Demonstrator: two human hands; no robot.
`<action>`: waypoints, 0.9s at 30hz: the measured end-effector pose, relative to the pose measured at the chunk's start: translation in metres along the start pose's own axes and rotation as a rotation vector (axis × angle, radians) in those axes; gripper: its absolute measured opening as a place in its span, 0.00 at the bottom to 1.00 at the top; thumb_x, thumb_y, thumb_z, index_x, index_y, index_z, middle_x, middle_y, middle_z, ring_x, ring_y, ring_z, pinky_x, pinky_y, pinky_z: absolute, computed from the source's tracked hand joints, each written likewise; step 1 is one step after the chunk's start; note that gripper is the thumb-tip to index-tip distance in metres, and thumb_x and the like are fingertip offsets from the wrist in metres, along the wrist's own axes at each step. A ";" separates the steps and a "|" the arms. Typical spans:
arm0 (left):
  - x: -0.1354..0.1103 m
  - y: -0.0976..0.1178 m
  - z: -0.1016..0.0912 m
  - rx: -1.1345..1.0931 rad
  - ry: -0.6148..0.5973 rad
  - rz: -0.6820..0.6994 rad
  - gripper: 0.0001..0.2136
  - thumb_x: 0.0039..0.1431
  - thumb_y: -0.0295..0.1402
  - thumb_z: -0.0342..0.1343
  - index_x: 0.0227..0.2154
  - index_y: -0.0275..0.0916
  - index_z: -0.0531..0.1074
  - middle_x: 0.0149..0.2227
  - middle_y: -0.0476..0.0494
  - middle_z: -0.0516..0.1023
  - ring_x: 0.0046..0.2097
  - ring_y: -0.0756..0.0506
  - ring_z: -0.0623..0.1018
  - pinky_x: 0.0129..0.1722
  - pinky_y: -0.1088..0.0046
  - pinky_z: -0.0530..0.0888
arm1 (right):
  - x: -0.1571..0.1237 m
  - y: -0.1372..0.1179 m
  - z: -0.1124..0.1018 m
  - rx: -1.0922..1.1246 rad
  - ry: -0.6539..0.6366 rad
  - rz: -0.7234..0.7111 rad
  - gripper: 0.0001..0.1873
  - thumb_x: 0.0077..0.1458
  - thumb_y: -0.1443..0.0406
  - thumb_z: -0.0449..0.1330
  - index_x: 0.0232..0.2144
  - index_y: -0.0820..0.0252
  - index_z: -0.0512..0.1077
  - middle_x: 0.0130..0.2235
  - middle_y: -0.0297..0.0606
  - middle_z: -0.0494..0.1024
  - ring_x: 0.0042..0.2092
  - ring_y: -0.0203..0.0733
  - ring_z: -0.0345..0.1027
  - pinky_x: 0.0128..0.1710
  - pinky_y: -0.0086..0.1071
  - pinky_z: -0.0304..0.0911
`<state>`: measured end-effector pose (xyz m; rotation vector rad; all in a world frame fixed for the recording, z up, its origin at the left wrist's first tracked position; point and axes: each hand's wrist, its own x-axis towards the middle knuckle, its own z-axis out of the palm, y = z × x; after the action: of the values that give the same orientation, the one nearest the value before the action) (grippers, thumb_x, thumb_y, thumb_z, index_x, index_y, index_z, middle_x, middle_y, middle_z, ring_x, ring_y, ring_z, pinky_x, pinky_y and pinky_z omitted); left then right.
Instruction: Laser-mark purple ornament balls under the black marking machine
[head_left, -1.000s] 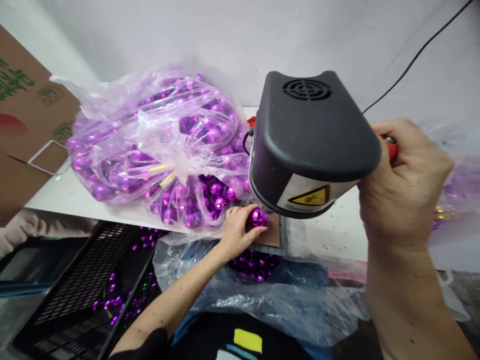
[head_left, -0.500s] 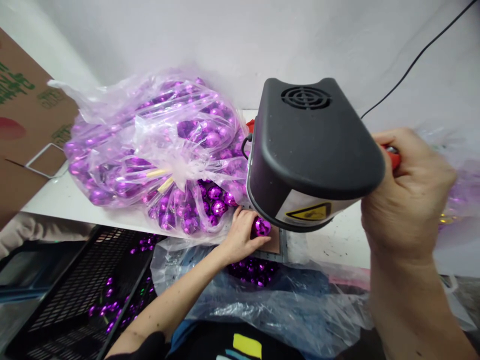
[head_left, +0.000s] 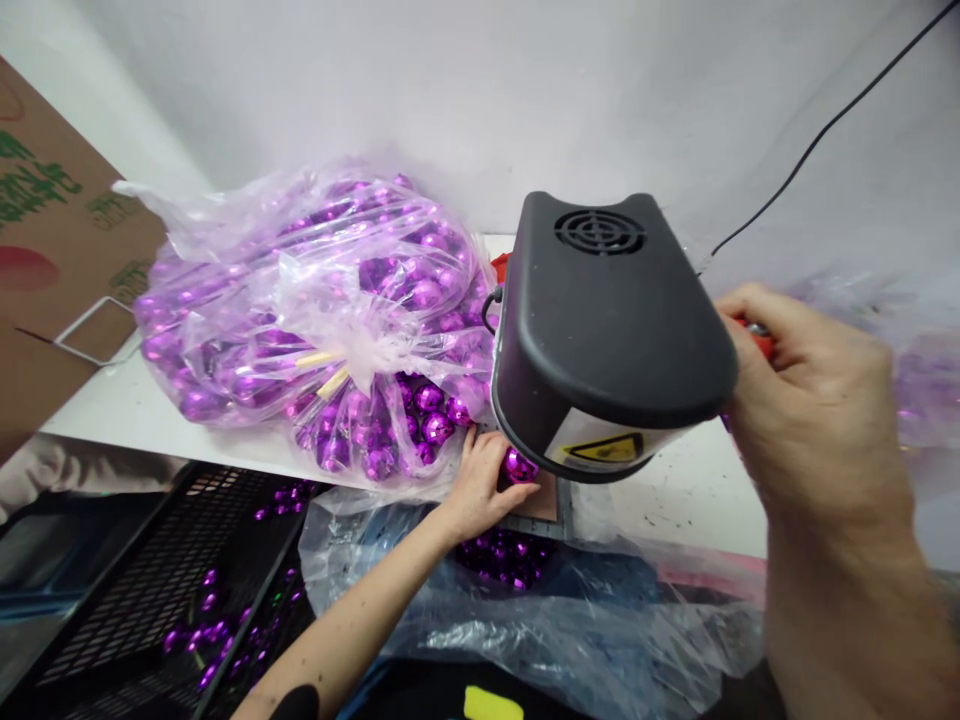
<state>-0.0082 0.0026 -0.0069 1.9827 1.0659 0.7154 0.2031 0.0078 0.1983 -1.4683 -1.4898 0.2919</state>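
Observation:
My left hand (head_left: pixel 480 483) is closed round a shiny purple faceted ball (head_left: pixel 517 466), holding it on a small brown pad (head_left: pixel 541 502) under the black machine head (head_left: pixel 607 330). My right hand (head_left: pixel 814 415) is wrapped round a red handle (head_left: pixel 754 338) at the machine's right side, and the head sits low over the ball. A yellow warning label (head_left: pixel 600 449) shows on the head's front face.
A big clear plastic bag of purple balls (head_left: pixel 322 320) lies on the white table (head_left: pixel 127 400) to the left. A black slotted crate (head_left: pixel 172 590) with loose balls sits below. More balls lie in a plastic sheet (head_left: pixel 510 555) on my lap. Cardboard box (head_left: pixel 45 230) far left; black cable (head_left: pixel 825 130) on the wall.
My right hand has pulled the handle down, and the machine head has dropped lower over the ball. My left hand stays on the ball, now partly hidden under the head.

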 end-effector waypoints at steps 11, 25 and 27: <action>-0.001 0.003 -0.002 -0.104 0.042 -0.012 0.24 0.61 0.49 0.58 0.56 0.44 0.71 0.56 0.37 0.75 0.62 0.33 0.69 0.66 0.46 0.59 | -0.081 0.009 0.001 -0.291 0.149 -0.415 0.03 0.57 0.67 0.59 0.37 0.58 0.70 0.29 0.31 0.71 0.26 0.26 0.59 0.26 0.25 0.58; 0.000 0.010 -0.006 -0.129 0.063 -0.016 0.24 0.59 0.45 0.60 0.57 0.47 0.71 0.57 0.38 0.75 0.62 0.33 0.68 0.65 0.47 0.61 | -0.109 0.041 0.007 -0.218 -0.021 -0.463 0.07 0.57 0.68 0.54 0.40 0.62 0.67 0.35 0.38 0.71 0.33 0.29 0.66 0.28 0.24 0.61; 0.000 0.010 -0.006 -0.126 0.069 -0.031 0.25 0.58 0.43 0.61 0.59 0.47 0.70 0.57 0.38 0.74 0.62 0.33 0.69 0.66 0.47 0.59 | -0.107 0.047 0.006 -0.206 -0.042 -0.527 0.06 0.57 0.67 0.53 0.38 0.62 0.66 0.34 0.37 0.71 0.35 0.30 0.67 0.27 0.24 0.60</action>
<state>-0.0081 0.0014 0.0048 1.8422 1.0636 0.8189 0.2046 -0.0702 0.1108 -1.1696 -1.9199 -0.1555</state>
